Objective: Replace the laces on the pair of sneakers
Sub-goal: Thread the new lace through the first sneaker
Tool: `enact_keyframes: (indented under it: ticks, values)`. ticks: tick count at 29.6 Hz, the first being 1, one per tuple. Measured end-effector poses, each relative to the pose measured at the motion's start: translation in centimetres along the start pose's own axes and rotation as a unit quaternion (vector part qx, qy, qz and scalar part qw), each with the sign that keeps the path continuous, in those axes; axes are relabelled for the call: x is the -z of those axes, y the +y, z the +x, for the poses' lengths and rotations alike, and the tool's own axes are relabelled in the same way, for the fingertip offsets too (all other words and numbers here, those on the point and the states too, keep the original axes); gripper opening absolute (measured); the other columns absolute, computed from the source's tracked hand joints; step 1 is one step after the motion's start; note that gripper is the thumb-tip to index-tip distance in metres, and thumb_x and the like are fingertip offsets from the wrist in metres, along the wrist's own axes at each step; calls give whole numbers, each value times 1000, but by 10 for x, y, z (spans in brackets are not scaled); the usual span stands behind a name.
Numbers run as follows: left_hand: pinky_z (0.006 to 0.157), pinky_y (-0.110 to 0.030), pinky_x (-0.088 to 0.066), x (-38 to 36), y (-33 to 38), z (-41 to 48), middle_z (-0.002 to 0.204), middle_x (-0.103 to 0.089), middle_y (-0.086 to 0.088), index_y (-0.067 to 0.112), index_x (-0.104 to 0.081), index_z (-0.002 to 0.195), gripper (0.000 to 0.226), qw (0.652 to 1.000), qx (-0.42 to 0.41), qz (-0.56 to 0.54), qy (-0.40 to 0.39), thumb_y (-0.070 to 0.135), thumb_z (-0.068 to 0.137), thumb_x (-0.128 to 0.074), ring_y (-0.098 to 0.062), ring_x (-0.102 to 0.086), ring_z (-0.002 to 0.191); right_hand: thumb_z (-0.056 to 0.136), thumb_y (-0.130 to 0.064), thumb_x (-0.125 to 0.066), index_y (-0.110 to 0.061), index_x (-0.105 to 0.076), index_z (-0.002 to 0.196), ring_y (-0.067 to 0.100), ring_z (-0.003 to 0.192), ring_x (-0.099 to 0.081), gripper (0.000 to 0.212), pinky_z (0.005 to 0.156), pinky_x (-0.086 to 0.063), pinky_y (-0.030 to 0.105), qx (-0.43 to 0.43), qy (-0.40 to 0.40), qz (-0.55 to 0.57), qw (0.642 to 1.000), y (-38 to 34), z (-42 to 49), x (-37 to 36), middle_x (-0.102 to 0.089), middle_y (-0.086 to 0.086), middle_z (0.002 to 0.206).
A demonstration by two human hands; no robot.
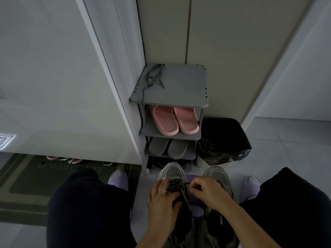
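At six o'clock the left hand (163,199) grips a grey mesh sneaker (172,170); the right hand (208,192) pinches its dark speckled rope lace (174,184). The heels are lost in shadow. At twelve o'clock a spare speckled lace (154,77) lies on the grey shelf rack (182,90).

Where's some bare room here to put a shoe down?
The rack's top shelf is bare right of the loose lace; so are the floor tiles right of the bin. Crowded: lower shelves full of slippers, and the left hand, right hand and sneakers before the rack.
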State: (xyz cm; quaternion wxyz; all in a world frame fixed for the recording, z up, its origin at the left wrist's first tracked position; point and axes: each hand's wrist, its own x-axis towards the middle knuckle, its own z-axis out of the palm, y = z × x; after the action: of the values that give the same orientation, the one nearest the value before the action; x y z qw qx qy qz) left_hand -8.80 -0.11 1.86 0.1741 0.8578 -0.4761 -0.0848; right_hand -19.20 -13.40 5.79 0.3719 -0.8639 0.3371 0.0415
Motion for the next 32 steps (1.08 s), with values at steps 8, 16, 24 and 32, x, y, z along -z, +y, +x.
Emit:
enact_keyframes:
  ticks: [8,16,24,32]
  values:
    - [80,-43,-54,-16,-1,9,113,-67,-4,31,-72,70,29,996,-6,-89,20,14,50,-85,-35,-61,105,89,-25,-54,-17,-64,94,6,82,-52,15,79,-46,26,47,-33,-69,996,3,6,3,-52,-11,87]
    - [76,-22,-43,-16,-5,22,96,-68,4,27,-69,60,14,989,-55,-126,60,21,49,-73,-13,-48,96,90,-26,-52,-21,-60,93,16,93,-57,10,81,-45,30,39,-50,-31,997,-4,8,-8,-50,-7,92]
    - [85,1,-23,-1,-13,24,108,-44,19,16,-71,73,10,973,12,-230,-27,8,76,-66,-4,-34,109,68,-54,-53,-26,-40,87,12,101,-31,36,93,-22,27,31,-23,-97,995,-13,-3,-13,-29,-8,98]
    - [84,-1,-33,12,-11,24,109,-56,13,21,-58,60,30,926,78,-362,-71,-2,78,-63,1,-51,109,85,-40,-45,-19,-41,69,25,87,-56,27,59,-31,28,-35,-10,-145,989,-31,-9,-17,-56,2,79]
